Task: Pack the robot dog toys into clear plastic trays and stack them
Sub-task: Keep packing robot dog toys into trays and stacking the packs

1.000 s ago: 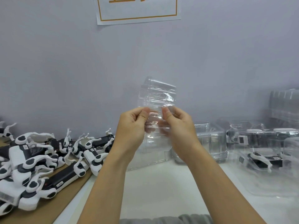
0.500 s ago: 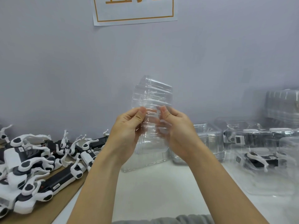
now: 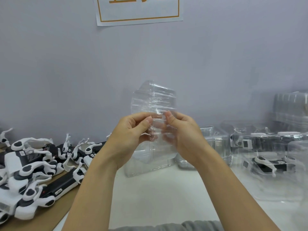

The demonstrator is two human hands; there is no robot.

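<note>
I hold a nested stack of clear plastic trays (image 3: 154, 100) upright in the air at the middle of the view. My left hand (image 3: 128, 130) pinches its left edge with thumb and fingers. My right hand (image 3: 181, 130) pinches the right edge, thumb on the front. Black-and-white robot dog toys (image 3: 33, 165) lie in a loose heap at the left on brown cardboard (image 3: 41, 220). Packed trays with toys inside (image 3: 266, 157) sit at the right.
More clear trays (image 3: 146, 165) stand on the white table (image 3: 158, 197) behind my hands, and another (image 3: 215, 144) further right. A tall stack of trays (image 3: 291, 107) stands at the far right against the grey wall. A paper sign (image 3: 138, 10) hangs above.
The tray stack and both hands shifted slightly to the left and the stack tilted a little; my thumbs work at its edges, still pinching.
</note>
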